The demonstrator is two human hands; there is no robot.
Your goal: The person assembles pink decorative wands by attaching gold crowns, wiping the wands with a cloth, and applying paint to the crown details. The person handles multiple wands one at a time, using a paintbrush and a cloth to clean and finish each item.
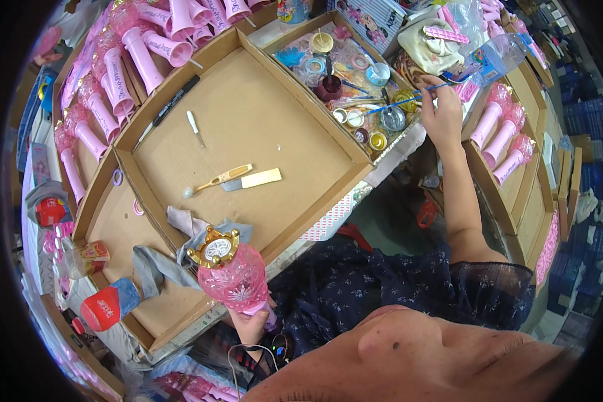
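Observation:
My left hand (252, 324) grips the pink handle of a toy wand (234, 279) with a clear pink globe and a gold crown holding a white flower disc. At the upper right, my right hand (439, 103) holds a thin blue paintbrush (407, 104) over a paint tray; another blue length shows between the same fingers. The brush's tip is near a small pot of white paint (355, 118). Beside it stand a dark red paint pot (328, 88), a yellow paint pot (377, 141) and a clear cup (393, 118).
A shallow cardboard tray (301, 221) holds a small screwdriver (195, 129), a black marker (176, 100), a toothbrush (221, 179) and a flat brush (254, 179). Grey cloth (156, 271) lies at its lower left. Pink wands (143, 60) fill boxes at the upper left; several more (502, 133) lie right.

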